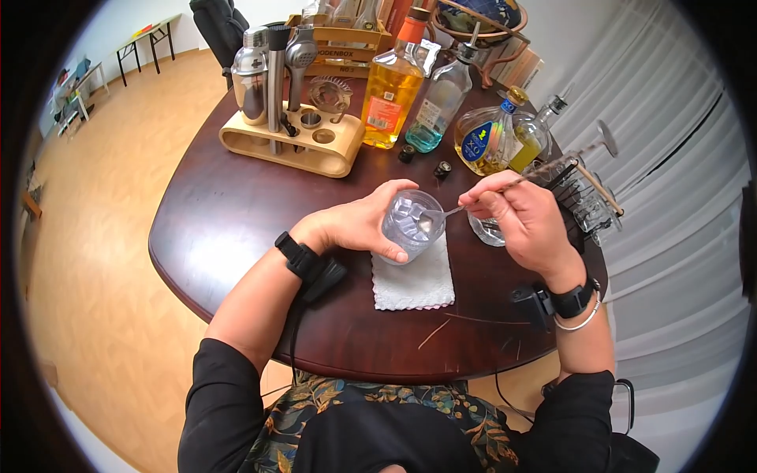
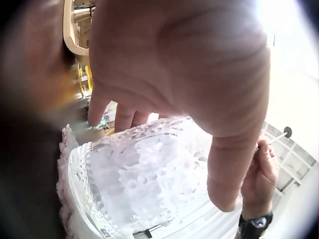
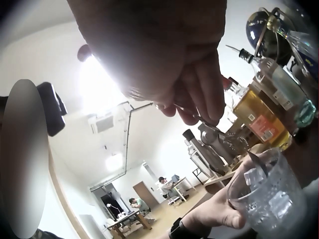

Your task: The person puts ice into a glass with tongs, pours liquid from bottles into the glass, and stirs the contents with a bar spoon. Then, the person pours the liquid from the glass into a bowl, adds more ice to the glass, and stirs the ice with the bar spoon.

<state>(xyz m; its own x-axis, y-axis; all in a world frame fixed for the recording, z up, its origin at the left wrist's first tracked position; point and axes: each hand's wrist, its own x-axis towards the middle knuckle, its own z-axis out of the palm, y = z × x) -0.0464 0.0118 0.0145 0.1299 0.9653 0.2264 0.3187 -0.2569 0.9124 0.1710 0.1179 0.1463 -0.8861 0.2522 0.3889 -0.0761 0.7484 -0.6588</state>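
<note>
My left hand (image 1: 359,222) holds the side of a clear patterned glass (image 1: 410,251), with the thumb on the near side and the fingers round the far side. Ice cubes (image 1: 408,214) fill much of the glass. It stands at the upper part of a white cloth (image 1: 413,288) with a scalloped edge. In my right hand (image 1: 527,225), thumb and fingers pinch the thin twisted shaft of a bar spoon (image 1: 544,169). The spoon's lower end reaches in among the ice, seen also in the right wrist view, while a flat disc (image 1: 607,139) tops its other end.
A second glass (image 1: 487,231) is partly hidden behind my right hand. Beyond stand a wooden bar-tool stand (image 1: 339,163), an amber bottle (image 1: 384,94), a clear bottle (image 1: 432,110) and an XO bottle (image 1: 477,142). Two dark stoppers (image 1: 442,169) lie before them. A rack with glasses (image 1: 587,201) is at right.
</note>
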